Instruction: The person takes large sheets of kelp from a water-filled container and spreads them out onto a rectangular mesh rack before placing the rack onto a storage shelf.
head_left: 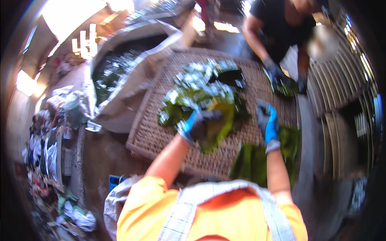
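Both my hands wear blue and dark grey gloves over a large woven tray (138, 128). My left hand (202, 123) is closed on a broad green leaf (217, 134) at the near side of a leaf pile (205, 82); blur hides its fingertips. My right hand (266, 118) is held apart from the pile, fingers loosely bent, with nothing visible in it. Below it, large flat green leaves (261, 160) lie on the tray's near right corner, partly behind my forearm.
A co-worker (281, 32) in dark clothes and dark gloves handles green leaves (285, 86) at the tray's far right. A big pale sack (132, 88) stands open at the left with leaves inside. Ridged slatted panels (337, 80) stand right; cloth and bags (80, 217) lie lower left.
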Action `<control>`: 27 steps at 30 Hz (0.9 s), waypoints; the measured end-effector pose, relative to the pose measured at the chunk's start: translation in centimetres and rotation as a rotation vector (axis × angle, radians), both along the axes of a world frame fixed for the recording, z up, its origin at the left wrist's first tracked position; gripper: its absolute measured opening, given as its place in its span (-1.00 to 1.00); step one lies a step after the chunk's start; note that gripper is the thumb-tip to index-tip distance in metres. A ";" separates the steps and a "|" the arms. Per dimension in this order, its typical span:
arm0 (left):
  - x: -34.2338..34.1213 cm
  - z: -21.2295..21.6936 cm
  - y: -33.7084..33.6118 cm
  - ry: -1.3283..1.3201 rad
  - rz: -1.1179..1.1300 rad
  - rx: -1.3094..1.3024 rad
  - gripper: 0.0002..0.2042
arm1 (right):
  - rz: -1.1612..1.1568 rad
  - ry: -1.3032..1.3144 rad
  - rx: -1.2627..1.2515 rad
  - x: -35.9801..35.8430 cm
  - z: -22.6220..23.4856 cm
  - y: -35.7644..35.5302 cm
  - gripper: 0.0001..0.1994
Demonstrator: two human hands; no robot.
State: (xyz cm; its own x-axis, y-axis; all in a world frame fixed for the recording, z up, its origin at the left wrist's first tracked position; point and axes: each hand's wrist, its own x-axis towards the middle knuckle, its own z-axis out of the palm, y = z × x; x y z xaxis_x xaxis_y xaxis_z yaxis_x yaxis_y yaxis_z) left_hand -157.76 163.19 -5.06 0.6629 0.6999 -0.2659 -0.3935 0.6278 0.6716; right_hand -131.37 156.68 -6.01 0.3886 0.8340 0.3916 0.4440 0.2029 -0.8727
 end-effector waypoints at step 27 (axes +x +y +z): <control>19.4 -5.5 -10.4 0.049 -0.239 0.211 -0.75 | 0.039 -0.109 0.039 10.6 -8.4 -12.0 -0.73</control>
